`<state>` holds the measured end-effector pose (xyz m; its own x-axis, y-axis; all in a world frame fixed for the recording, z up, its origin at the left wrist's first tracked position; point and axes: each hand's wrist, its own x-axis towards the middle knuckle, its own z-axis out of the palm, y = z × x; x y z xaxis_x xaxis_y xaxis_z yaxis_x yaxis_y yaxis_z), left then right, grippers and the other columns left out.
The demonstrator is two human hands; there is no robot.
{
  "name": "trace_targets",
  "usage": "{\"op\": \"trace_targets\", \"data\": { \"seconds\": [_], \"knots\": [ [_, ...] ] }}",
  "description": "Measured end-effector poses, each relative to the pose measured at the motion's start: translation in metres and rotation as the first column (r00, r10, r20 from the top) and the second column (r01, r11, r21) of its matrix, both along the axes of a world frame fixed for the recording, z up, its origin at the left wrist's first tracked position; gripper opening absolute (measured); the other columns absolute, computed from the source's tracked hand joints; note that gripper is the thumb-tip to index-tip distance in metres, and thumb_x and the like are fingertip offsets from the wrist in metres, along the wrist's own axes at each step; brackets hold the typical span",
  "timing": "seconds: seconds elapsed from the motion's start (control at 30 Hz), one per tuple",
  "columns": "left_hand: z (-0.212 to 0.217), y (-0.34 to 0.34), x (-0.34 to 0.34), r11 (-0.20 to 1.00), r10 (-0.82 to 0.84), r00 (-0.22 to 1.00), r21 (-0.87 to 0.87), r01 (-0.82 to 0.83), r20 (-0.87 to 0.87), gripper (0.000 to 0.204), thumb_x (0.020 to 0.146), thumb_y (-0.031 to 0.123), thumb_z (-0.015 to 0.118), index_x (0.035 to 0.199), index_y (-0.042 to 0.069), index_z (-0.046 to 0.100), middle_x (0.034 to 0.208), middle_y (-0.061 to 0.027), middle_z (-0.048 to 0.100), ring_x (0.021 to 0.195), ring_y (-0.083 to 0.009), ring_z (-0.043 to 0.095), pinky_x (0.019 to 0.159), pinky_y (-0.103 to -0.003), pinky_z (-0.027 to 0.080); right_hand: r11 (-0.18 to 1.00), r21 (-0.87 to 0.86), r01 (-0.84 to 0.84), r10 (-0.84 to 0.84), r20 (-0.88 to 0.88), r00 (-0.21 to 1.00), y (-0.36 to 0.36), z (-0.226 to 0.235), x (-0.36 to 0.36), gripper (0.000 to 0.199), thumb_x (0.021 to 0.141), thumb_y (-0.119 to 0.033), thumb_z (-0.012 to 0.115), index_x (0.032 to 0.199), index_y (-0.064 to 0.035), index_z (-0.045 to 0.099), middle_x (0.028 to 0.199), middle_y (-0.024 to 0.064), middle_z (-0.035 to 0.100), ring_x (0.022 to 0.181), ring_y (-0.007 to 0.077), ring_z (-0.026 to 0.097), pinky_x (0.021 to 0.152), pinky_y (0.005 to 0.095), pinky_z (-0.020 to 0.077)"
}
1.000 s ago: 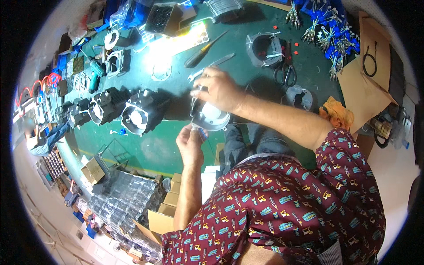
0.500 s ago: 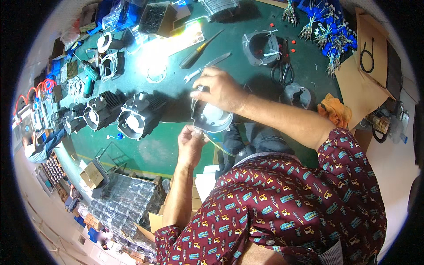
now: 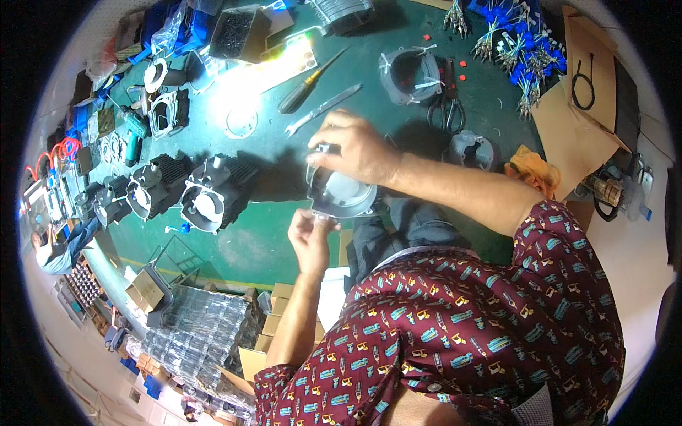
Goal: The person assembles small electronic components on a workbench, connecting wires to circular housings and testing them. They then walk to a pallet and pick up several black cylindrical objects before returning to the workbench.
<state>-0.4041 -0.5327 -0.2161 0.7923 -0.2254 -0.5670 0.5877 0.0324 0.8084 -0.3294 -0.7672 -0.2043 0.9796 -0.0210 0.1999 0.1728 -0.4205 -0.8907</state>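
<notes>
A round grey metal housing [image 3: 346, 197] with an open, bowl-like inside is held tilted at the near edge of the green bench. My right hand [image 3: 359, 150] grips its upper left rim, fingers curled round a small dark piece [image 3: 325, 148] there. Below the housing, my left hand [image 3: 310, 240] is closed in a pinch, fingertips against the lower rim. What lies between those fingertips is too small to tell. Beyond my right hand lie an open-end wrench [image 3: 323, 111] and a screwdriver [image 3: 305, 89].
Finned motor bodies [image 3: 207, 202] stand along the bench edge at left. Scissors [image 3: 446, 113] lie beside a ring-shaped housing [image 3: 410, 75] with tied cable. Further right are another grey housing [image 3: 472, 151], an orange rag [image 3: 533, 172], blue-wired bundles [image 3: 522, 53] and a cardboard box [image 3: 597, 85].
My left hand has shifted slightly down, and the yellow-green wire trailing from it has gone out of sight. My right hand keeps its grip on the housing. The view has shifted slightly.
</notes>
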Motion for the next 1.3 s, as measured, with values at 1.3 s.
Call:
{"op": "trace_targets", "data": {
  "seconds": [1.3],
  "knots": [
    [-0.011, -0.023, 0.006, 0.981, 0.162, 0.983, 0.124, -0.151, -0.086, 0.007, 0.096, 0.008, 0.064, 0.091, 0.004, 0.06, 0.083, -0.002, 0.063, 0.076, -0.0124, 0.061, 0.072, -0.03, 0.056, 0.991, 0.019, -0.13, 0.13, 0.017, 0.991, -0.004, -0.038, 0.027, 0.031, 0.082, -0.03, 0.077, 0.097, -0.003, 0.075, 0.094, 0.017, 0.068, 0.093, 0.0344, 0.066, 0.084, 0.0428, 0.0511]
  ]
}}
